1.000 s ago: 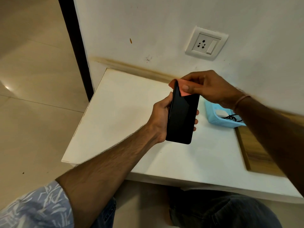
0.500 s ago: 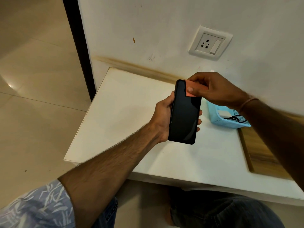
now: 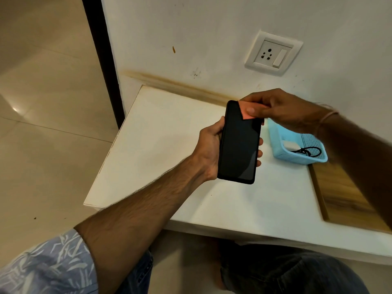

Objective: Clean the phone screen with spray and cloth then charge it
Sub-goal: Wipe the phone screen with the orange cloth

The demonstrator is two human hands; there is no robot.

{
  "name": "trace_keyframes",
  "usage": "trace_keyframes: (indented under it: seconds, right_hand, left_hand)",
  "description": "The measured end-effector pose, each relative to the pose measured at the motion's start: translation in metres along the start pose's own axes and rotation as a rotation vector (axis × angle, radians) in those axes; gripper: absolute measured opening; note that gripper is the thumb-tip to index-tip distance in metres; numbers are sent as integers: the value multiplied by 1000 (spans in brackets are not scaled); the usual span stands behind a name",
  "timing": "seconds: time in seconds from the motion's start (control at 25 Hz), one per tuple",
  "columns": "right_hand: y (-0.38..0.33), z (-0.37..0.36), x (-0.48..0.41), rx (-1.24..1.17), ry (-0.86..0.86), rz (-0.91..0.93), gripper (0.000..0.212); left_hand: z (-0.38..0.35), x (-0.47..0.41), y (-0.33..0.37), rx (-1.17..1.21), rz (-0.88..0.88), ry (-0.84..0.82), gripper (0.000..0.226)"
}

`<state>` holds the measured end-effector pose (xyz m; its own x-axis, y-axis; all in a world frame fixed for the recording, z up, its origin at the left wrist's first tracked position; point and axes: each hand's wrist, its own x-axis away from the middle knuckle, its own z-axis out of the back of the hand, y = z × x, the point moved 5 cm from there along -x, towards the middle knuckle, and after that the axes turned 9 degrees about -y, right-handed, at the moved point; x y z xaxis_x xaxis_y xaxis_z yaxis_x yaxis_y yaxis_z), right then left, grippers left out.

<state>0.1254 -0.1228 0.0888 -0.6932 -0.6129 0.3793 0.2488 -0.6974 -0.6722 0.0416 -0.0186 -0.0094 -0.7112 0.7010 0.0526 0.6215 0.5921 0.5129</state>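
Observation:
My left hand [image 3: 209, 149] grips a black phone [image 3: 238, 145] by its edges, screen facing me and dark, above the white table [image 3: 161, 145]. My right hand [image 3: 277, 109] pinches a small orange-pink cloth [image 3: 246, 112] and presses it against the top right corner of the screen. A light blue basket [image 3: 297, 153] to the right of the phone holds a white charger and a black cable [image 3: 307, 150]. A white wall socket with a switch [image 3: 273, 53] sits on the wall above the table. No spray bottle is in view.
A wooden board [image 3: 343, 192] lies at the table's right side, behind my right forearm. A dark door frame [image 3: 101, 60] stands left of the table, with tiled floor beyond. My knees are under the table's front edge.
The cloth under my right hand has slid from the phone's top edge down onto the upper right of the screen. My left hand keeps holding the phone in about the same place.

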Motion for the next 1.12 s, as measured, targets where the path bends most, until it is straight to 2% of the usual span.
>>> trace_keyframes:
  seconds: [0.12,0.2,0.32,0.4,0.48,0.56,0.68,0.76,0.96,1.04,1.12]
  right_hand:
    - [5,3,3,28,-77,-14,48]
    - [6,0,0,4,-2,1,41]
    - [9,2,-3,-188,155,-11,22]
    - [12,-1,1,-233,185,-17,23]
    - [16,-6,9,-125,161,-6,41]
    - [20,-14,18,169,181,-39,60]
    - [16,-38,31,539,277,-43,62]
    - [11,-67,40,722,274,-83,61]
    - [-1,-136,61,879,269,-89,68]
    - [-2,-131,57,926,296,-113,70]
    - [-3,-109,44,865,384,-165,70]
  left_hand:
    - [-2,0,0,-1,5,-3,75]
    - [-1,-1,0,-10,3,-4,75]
    - [1,-1,1,-14,5,7,76]
    - [2,-2,1,5,-5,13,76]
    - [2,-1,3,36,-18,13,75]
    - [5,-1,2,51,-25,15,74]
    - [9,-3,1,65,-32,63,69]
    - [14,-4,2,89,-58,143,63]
    - [23,-1,2,86,-89,252,65]
    - [22,-1,1,62,-116,280,64]
    - [18,-2,0,9,-130,321,60]
